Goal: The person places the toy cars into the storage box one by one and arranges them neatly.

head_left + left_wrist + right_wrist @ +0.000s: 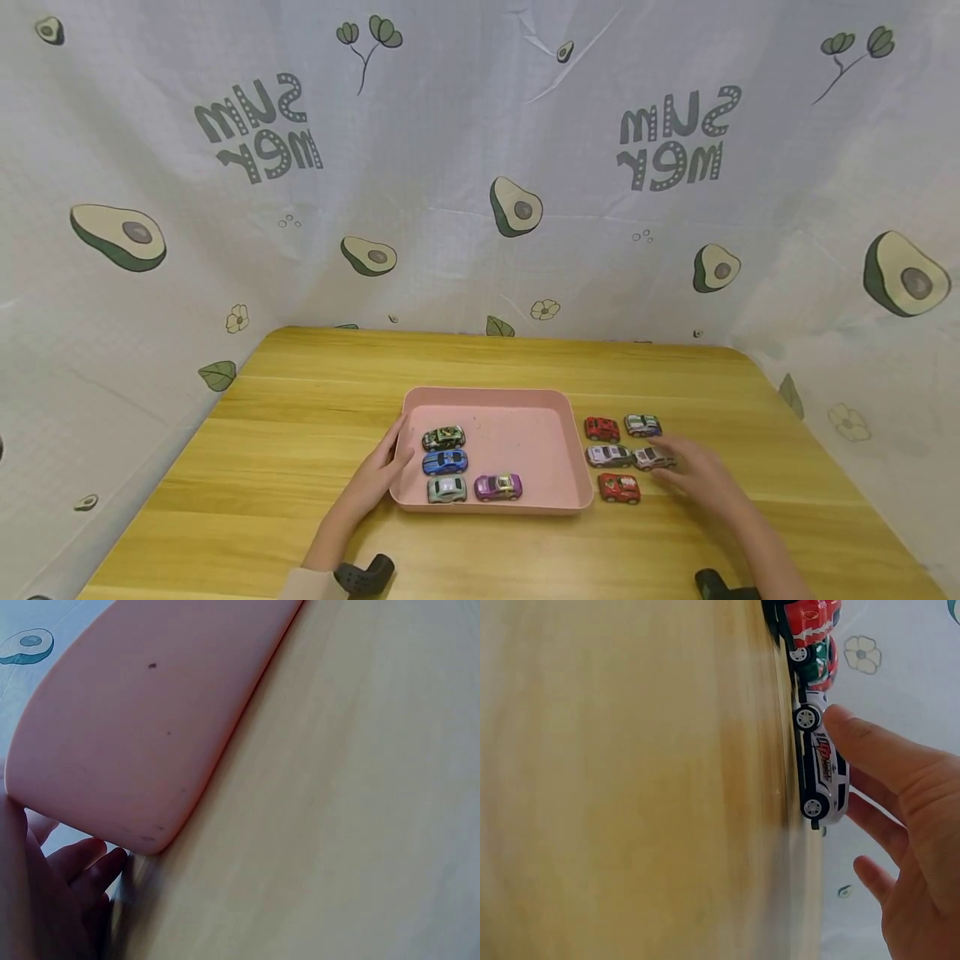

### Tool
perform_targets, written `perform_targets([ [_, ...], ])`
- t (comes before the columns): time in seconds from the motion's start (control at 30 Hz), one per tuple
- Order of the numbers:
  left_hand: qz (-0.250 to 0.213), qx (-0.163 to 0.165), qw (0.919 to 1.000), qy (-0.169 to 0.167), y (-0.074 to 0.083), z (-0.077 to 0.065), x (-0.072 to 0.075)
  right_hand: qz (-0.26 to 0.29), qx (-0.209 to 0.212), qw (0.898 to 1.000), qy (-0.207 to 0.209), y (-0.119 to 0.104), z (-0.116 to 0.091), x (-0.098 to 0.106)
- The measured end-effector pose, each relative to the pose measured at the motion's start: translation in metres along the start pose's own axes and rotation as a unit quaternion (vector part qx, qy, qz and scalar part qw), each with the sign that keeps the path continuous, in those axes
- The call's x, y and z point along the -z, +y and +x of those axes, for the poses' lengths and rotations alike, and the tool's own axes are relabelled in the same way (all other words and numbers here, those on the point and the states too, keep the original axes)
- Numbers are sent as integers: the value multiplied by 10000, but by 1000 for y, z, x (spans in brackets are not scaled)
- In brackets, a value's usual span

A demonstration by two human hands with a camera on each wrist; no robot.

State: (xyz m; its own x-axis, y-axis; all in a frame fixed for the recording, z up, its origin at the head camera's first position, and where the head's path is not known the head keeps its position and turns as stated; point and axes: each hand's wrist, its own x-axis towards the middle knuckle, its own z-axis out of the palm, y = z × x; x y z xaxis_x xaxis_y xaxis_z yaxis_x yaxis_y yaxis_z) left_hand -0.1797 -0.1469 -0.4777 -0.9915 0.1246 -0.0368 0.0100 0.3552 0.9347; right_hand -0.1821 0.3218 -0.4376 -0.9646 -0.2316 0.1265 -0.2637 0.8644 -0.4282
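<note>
A pink tray [525, 398] lies on the table with several toy cars in its left half, among them a blue toy car [446, 462] and a purple toy car [498, 487]. My left hand [377, 471] grips the tray's left rim, thumb over the edge and fingers along the outer wall, as the left wrist view shows. Right of the tray, my right hand [699, 475] pinches a silver-white toy car [826, 769] by its sides, thumb on the near side and fingers behind. That car sits at the right end of the white toy car [609, 456].
Around the held car stand a red toy car [602, 429], a white-and-green toy car [642, 426] and another red toy car [619, 488]. The wooden table [315, 433] is bordered by a hanging cloth [450, 167] printed with avocados.
</note>
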Motion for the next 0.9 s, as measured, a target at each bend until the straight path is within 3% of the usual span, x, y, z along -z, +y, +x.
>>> perform_targets([
  [0.77,-46,19,10000,-3,2,-1,0,261,-377,9982,-391,9,8,-5],
  [0.9,-40,26,10000,-42,15,-7,2,365,-408,9977,-406,6,7,-3],
])
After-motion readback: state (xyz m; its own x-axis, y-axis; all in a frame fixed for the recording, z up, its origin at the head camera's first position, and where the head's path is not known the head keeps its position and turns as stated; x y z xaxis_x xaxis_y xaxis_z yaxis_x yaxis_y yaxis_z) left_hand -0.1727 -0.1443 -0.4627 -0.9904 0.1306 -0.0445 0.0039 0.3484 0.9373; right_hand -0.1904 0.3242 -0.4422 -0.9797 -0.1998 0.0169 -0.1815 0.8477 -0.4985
